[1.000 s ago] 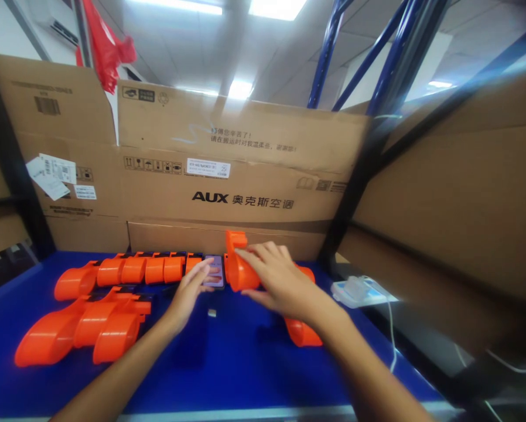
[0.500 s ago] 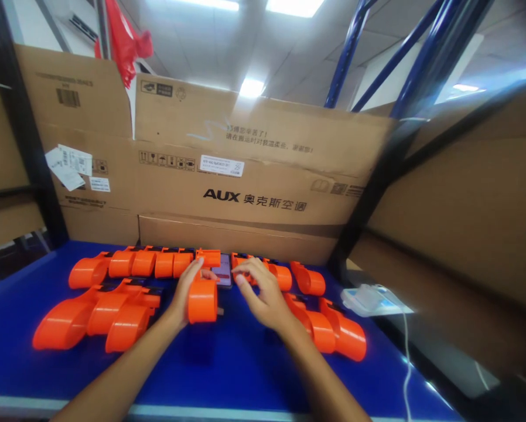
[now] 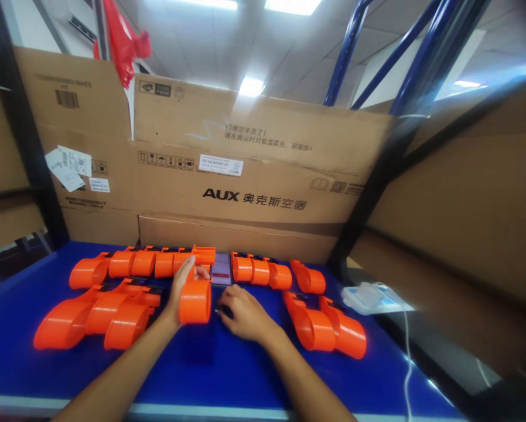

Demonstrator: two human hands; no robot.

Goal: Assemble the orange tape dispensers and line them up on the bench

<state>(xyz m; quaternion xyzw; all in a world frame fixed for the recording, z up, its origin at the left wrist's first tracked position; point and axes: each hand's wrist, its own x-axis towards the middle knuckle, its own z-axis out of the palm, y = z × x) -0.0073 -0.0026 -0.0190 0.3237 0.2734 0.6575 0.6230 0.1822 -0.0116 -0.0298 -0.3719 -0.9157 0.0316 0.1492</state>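
Observation:
My left hand grips an orange plastic tape-dispenser part and holds it upright over the blue table. My right hand rests low on the table just right of that part, its fingers curled over a small dark piece that I cannot make out. A phone with a lit screen lies flat just behind both hands. Rows of matching orange parts lie to the left and to the right.
More orange parts lie grouped at front left and front right. AUX cardboard boxes wall off the back and right side. A white device with a cable sits at the table's right edge. Blue rack posts rise behind.
My right hand has let go of the orange part and dropped to the table; my left hand has taken that part. The view has shifted, showing more parts on the right.

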